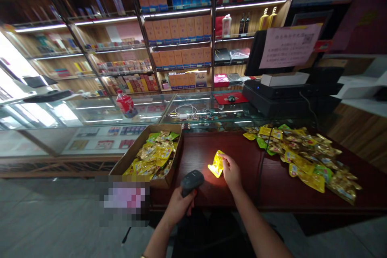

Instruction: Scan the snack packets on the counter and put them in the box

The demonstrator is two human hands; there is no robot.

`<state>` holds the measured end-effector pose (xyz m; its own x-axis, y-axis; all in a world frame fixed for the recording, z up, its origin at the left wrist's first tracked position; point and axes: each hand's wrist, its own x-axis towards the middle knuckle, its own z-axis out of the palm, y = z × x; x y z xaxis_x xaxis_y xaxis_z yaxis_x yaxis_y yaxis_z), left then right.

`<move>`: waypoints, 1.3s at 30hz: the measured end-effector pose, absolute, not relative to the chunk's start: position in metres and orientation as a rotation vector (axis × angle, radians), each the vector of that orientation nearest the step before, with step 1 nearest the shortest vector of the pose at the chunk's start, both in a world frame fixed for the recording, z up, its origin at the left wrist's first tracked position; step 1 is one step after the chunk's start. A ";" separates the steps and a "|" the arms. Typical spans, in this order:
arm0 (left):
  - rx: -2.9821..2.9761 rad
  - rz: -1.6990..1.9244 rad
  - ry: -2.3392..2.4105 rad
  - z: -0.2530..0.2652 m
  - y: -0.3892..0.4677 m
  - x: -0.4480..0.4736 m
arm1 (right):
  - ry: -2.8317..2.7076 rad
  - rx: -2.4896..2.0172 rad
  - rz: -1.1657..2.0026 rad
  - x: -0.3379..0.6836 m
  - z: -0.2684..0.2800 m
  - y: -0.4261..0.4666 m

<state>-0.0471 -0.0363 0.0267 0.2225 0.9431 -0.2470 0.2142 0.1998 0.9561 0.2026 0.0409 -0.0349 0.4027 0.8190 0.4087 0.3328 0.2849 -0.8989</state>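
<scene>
My left hand point(180, 205) is wrapped round the handle of a black barcode scanner point(192, 181), whose head points to the right. Light from it falls on a small yellow snack packet point(217, 164) over the dark red counter. My right hand point(231, 171) pinches that packet by its right edge. To the left, an open cardboard box point(179, 139) holds many gold, yellow and green packets point(155, 153). A loose heap of similar packets point(302, 151) is spread over the right part of the counter.
Behind the counter point(193, 149) runs a glass display case point(145, 107) bearing a red bottle point(125, 104) and a white cable point(183, 109). A monitor point(255, 52) with a paper sign and a mouse point(231, 98) stand at back right. Lit shelves of boxes line the wall.
</scene>
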 end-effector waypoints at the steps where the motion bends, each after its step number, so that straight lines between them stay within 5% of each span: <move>1: 1.271 0.767 1.258 0.026 -0.037 -0.047 | -1.168 -1.309 0.446 0.202 -0.034 0.041; 12: 1.166 0.837 1.242 0.023 -0.033 -0.043 | -0.941 -1.384 0.665 0.206 -0.031 0.044; 23: 1.214 0.853 1.282 0.010 -0.025 -0.047 | -1.387 -1.270 0.814 0.075 0.107 0.173; 33: 1.166 0.910 1.261 -0.003 -0.024 -0.048 | -1.146 -1.960 0.318 0.297 0.037 0.135; 39: 1.188 0.887 1.273 0.001 -0.024 -0.048 | -1.499 -2.176 -0.073 0.300 -0.005 0.110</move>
